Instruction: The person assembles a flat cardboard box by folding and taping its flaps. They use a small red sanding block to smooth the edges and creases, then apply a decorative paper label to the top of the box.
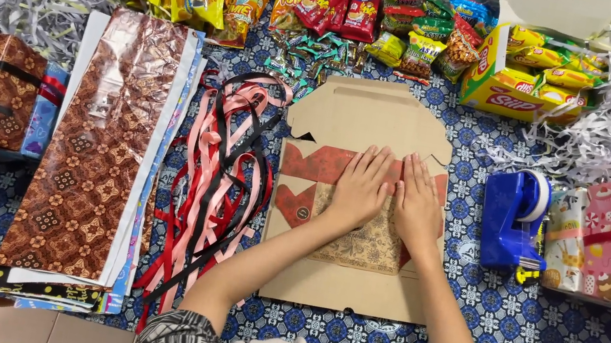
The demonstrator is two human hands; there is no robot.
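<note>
Both hands, left hand (359, 188) and right hand (417, 204), lie flat, side by side, open, pressing the flattened cardboard box (341, 278), with ribbons (225, 174) left of them.

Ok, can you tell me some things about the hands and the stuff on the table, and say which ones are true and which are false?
1. Both hands lie flat on the cardboard box. True: left hand and right hand rest side by side on it.
2. The blue tape dispenser is to the left of the box. False: it is to the right.
3. The ribbons are all green. False: they are pink, red and black.
4. Snack packets line the far edge. True.
5. The right hand holds scissors. False: it holds nothing.
</note>
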